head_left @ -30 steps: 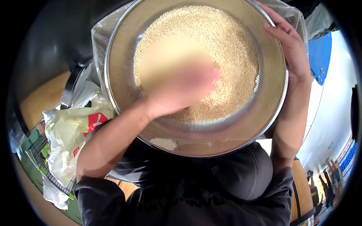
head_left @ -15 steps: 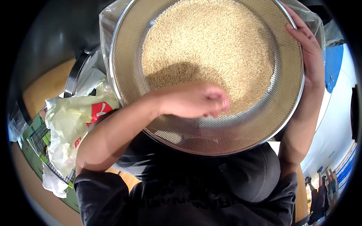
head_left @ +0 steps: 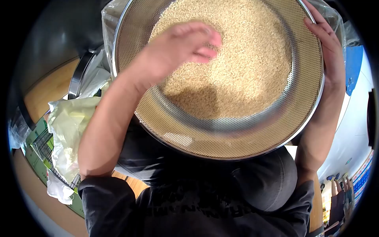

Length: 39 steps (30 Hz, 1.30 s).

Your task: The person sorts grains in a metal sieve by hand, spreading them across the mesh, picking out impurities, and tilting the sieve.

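A large round metal sieve [head_left: 221,148] with perforated walls rests over my lap, tilted a little. Inside it lies a wide layer of small pale-brown grain [head_left: 248,67], like brown rice or a similar cereal. My right hand [head_left: 325,35] grips the sieve's rim at the upper right, with the thumb over the edge. Above the left part of the grain, my left hand [head_left: 189,43] is slightly blurred. Its fingers curve loosely, apart from the thumb, and nothing shows in them. It casts a shadow on the grain below.
Behind the sieve is a clear plastic bag [head_left: 108,29]. To the left are a pale plastic bag [head_left: 69,130] with a wire basket [head_left: 43,148] beside it, and a dark-rimmed round container [head_left: 77,77]. Several people [head_left: 339,201] appear far off at lower right.
My left hand has moved up and a little left, away from the near part of the grain, and its fingers have spread. The sieve has shifted slightly, with my right hand still on its rim.
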{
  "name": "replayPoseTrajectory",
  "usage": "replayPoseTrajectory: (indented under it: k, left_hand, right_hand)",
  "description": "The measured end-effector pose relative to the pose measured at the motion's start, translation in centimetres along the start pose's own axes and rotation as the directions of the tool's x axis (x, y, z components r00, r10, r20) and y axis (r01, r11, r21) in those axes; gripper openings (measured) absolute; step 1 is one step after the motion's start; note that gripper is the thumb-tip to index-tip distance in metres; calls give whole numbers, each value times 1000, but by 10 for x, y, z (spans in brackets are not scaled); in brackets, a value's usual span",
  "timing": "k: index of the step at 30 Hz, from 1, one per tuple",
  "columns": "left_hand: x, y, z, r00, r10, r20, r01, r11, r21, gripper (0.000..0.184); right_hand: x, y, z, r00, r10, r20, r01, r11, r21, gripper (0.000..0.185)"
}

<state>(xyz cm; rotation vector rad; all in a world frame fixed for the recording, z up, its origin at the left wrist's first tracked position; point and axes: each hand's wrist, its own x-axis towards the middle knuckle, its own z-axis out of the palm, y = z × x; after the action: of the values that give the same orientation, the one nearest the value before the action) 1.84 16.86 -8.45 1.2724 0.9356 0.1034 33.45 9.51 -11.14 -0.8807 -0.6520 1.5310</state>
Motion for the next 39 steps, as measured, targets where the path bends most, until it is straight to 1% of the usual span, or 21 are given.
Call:
replayPoseTrajectory:
  k: [1,3,4,5,6,9,10,12,13,15,17,20,23,25,26,28,31,32,33,35,39]
  left_hand:
    - [-8,2,6,1000,-4,-1,4,1000,-2,33]
    - [-22,9,17,956,-221,195,119,895,429,38]
    - [-18,9,20,956,-222,193,121,896,428,38]
    - [-12,10,25,825,-419,378,188,836,516,37]
    - [-9,9,27,619,-593,515,221,761,611,36]
    - [-10,7,23,583,-662,471,121,644,755,38]
    - [-10,5,17,582,-663,471,123,645,755,38]
    - [-9,0,-8,841,-430,328,146,764,628,38]
    - [-8,0,-17,928,-301,219,132,817,561,38]
    - [-8,2,-30,994,-92,62,43,833,552,36]
    - [-6,6,-36,995,-98,-7,86,827,556,33]
    - [-8,2,-33,998,12,-58,25,797,604,30]
    - [-16,2,-9,996,-87,24,45,710,703,22]
    - [-17,-9,6,962,-69,265,-147,685,713,16]
    - [-19,-7,17,961,-69,266,-148,687,712,16]
    - [-24,-3,37,835,-418,358,65,721,690,15]
    - [-37,0,45,828,-303,473,-65,784,617,15]
    - [-35,6,47,783,-397,478,-35,740,671,16]
    - [-37,5,48,781,-397,483,-37,742,670,16]
    - [-43,0,48,904,-196,381,-90,783,615,18]
    - [-42,-9,39,905,-118,410,-197,738,646,20]
  right_hand:
    - [0,-1,2,1000,1,-2,-1,1000,-1,62]
    - [0,-2,5,1000,3,-4,-3,1000,-5,62]
    - [0,-2,6,1000,6,-7,-6,1000,-7,62]
    - [0,-2,7,1000,9,-9,-9,1000,-7,62]
    - [0,-2,8,1000,10,-10,-10,1000,-9,62]
    - [0,-3,10,1000,13,-13,-13,1000,-13,61]
    - [0,-4,10,1000,14,-15,-14,1000,-13,61]
    - [0,-4,11,1000,19,-18,-19,1000,-11,61]
    - [0,-4,11,1000,20,-19,-21,1000,-10,61]
    - [0,-5,11,999,28,-28,-28,1000,-5,61]
    - [0,-8,12,998,50,-42,-49,999,15,61]
    - [-3,-2,16,1000,-3,-20,2,1000,-9,61]
    - [-2,-2,15,999,-36,-17,35,998,-52,61]
    - [-2,-2,16,1000,-26,-11,25,999,-48,61]
    - [-2,-1,17,1000,-24,-13,24,999,-47,61]
    - [-3,-2,18,1000,-19,-9,19,999,-47,60]
    - [-3,-2,18,1000,-16,-7,16,999,-45,60]
    - [-3,-2,18,1000,-16,-6,16,999,-44,60]
    - [-4,-2,17,1000,-16,-5,16,999,-46,60]
    - [-5,-1,16,1000,-16,-11,15,999,-46,60]
    - [-7,-1,16,1000,-20,-14,20,999,-43,60]
